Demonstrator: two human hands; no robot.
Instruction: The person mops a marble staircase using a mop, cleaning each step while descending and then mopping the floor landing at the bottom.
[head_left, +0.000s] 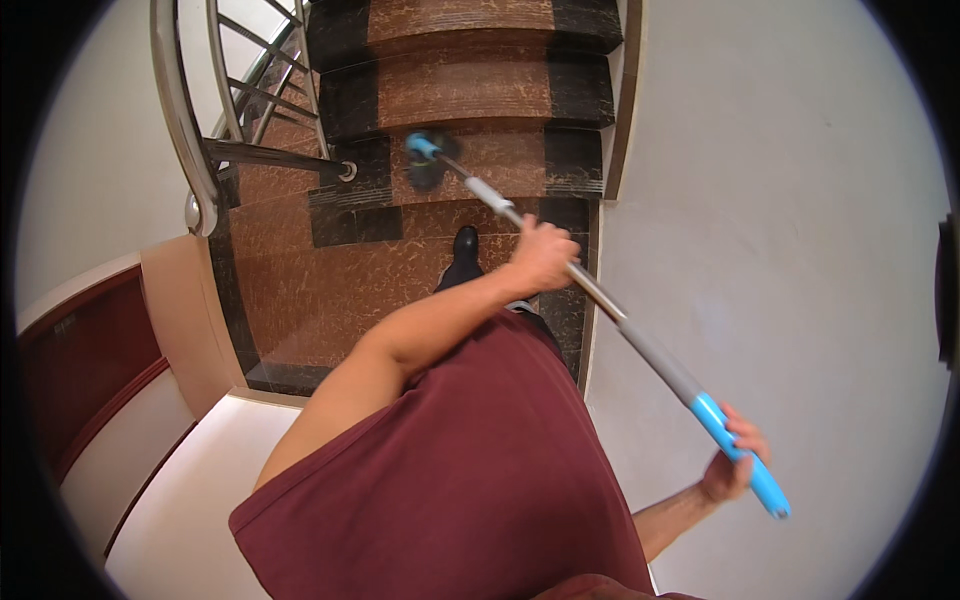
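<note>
A long-handled mop (660, 360) slants from the upper middle of the view to the lower right. My left hand (546, 253) grips its metal pole below the grey-white collar, at the end of a bare arm that crosses in front of my body. My right hand (736, 456) is wrapped around the blue grip near the pole's end. The mop head (431, 161), blurred dark strands under a blue joint, lies on the lowest brown stone stair tread (499, 165), left of its middle.
Black-edged stairs (465, 82) rise ahead. A metal handrail (176, 112) with bars stands on the left, and a pale wall (750, 225) on the right. My black shoe (466, 241) is on the brown landing floor (337, 300). A dark red panel (97, 352) is at far left.
</note>
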